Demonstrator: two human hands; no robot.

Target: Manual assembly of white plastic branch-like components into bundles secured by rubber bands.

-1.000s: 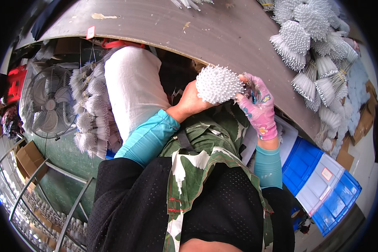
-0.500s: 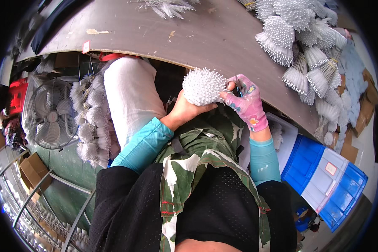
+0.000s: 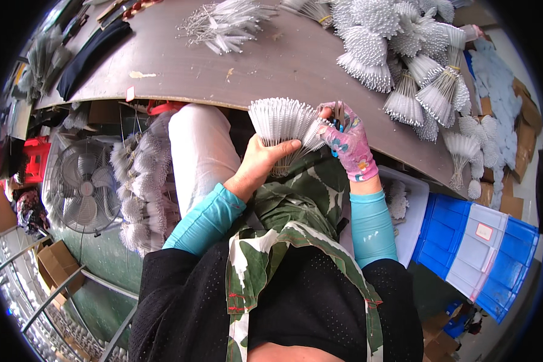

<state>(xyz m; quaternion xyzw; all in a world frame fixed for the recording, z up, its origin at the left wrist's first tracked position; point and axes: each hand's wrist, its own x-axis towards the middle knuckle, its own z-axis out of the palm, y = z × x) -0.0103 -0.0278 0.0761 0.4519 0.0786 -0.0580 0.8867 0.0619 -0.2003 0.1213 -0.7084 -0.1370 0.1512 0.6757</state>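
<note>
left hand (image 3: 264, 161) clasping fanned white brush bundle (image 3: 283, 120) at stems | gloved right hand (image 3: 347, 142) pinching fan's edge beside surface (image 3: 271, 66) near edge | advice: keep stems squeezed tight, tips level

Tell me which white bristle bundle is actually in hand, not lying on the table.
The fanned bundle at the table's near edge: the bare left hand holds its stems and the gloved right hand touches its right side. The other bundles lie piled on the table.

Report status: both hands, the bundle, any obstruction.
Left hand grips white brush bundle at its stems. Gloved right hand pinches bundle's right edge. Table edge close behind; nothing blocking.
</note>
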